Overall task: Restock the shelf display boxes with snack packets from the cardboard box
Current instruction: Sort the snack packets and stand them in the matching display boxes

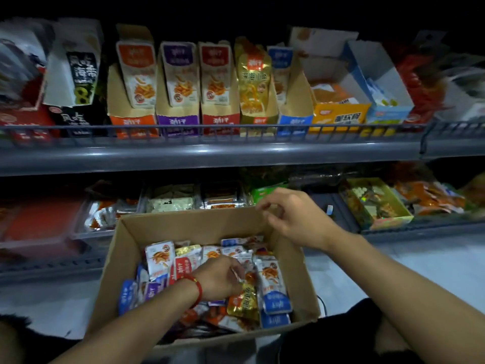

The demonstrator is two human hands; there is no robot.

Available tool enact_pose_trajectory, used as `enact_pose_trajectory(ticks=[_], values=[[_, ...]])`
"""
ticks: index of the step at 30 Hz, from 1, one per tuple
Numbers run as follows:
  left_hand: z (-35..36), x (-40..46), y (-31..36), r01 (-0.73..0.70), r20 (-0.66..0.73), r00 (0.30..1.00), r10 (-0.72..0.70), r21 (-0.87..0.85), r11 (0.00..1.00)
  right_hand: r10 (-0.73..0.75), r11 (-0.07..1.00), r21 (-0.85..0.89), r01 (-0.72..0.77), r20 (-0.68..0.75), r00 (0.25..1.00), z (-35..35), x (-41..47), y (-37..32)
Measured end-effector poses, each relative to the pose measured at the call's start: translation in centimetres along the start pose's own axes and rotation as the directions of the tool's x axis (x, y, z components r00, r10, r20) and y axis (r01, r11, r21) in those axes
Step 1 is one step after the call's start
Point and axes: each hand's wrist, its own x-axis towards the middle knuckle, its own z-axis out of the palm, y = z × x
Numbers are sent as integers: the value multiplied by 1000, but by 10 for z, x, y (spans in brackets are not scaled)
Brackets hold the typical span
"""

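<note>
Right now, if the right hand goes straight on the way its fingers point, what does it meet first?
Probably the box's far wall; the right hand hangs over the far right corner, fingers pointing left along it. Depth is unclear.

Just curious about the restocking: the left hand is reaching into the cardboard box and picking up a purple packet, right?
Not purple. The head view shows the left hand in the cardboard box with its fingers on a gold packet.
</note>
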Motion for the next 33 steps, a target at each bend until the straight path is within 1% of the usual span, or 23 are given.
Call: enact_pose_trajectory(ticks=[1, 2, 4, 5, 6, 9, 11, 13, 14, 16, 18, 19, 20, 22, 24, 26, 29, 30, 31, 33], values=[[9, 7, 3, -11, 17, 1000, 10, 86, 996, 15, 999, 35, -14, -15, 1000, -2, 1, 0], [16, 16, 6, -37, 8, 999, 36, 211, 977, 33, 998, 61, -31, -35, 999, -5, 2, 1], [29, 35, 18, -81, -33, 993, 111, 484, 871, 70, 994, 90, -64, -62, 996, -9, 1, 6], [34, 43, 24, -87, -53, 989, 141, 564, 821, 85, 993, 93, -79, -70, 994, -11, 1, 7], [37, 49, 28, -80, -62, 987, 145, 597, 798, 98, 991, 94, -91, -73, 993, -12, 3, 7], [48, 65, 47, -61, -2, 997, 83, 664, 745, 135, 985, 121, -126, -71, 988, -16, 4, 12], [52, 77, 48, -63, 4, 997, 83, 689, 722, 147, 982, 132, -137, -72, 986, -17, 4, 16], [52, 85, 39, -40, -16, 998, 68, 666, 745, 153, 980, 139, -142, -74, 985, -18, 4, 19], [49, 85, 36, -20, -53, 996, 71, 647, 763, 155, 980, 140, -144, -75, 985, -18, 3, 21], [42, 87, 26, 15, -162, 984, 78, 505, 863, 161, 979, 134, -151, -63, 985, -17, 4, 25], [26, 76, 23, 40, -281, 959, 23, 214, 976, 161, 980, 126, -157, -28, 987, -18, 4, 28], [18, 70, 20, 48, -307, 951, -36, 32, 998, 156, 981, 118, -156, 3, 988, -18, 4, 30], [8, 62, 17, 64, -295, 951, -87, -85, 994, 147, 983, 107, -150, 38, 988, -17, 4, 32], [-14, 44, 17, 76, -222, 962, -161, -348, 934, 145, 985, 75, -155, 120, 982, -16, 4, 35], [-35, 19, 20, 53, -173, 970, -173, -542, 839, 162, 981, 76, -178, 183, 970, -14, 3, 37], [-55, 1, 24, 4, -191, 967, -171, -658, 753, 191, 969, 108, -224, 249, 949, -14, 1, 36], [-77, -20, 35, -106, -242, 961, -134, -770, 630, 271, 935, 121, -335, 366, 890, -11, 3, 29], [-82, -28, 40, -138, -254, 960, -119, -799, 586, 283, 914, 173, -367, 378, 882, -9, 4, 26], [-85, -34, 43, -168, -260, 961, -98, -822, 544, 292, 869, 279, -409, 380, 878, -9, 4, 22], [-87, -42, 46, -210, -265, 962, -63, -867, 452, 304, 709, 534, -460, 357, 883, -11, 5, 13]])
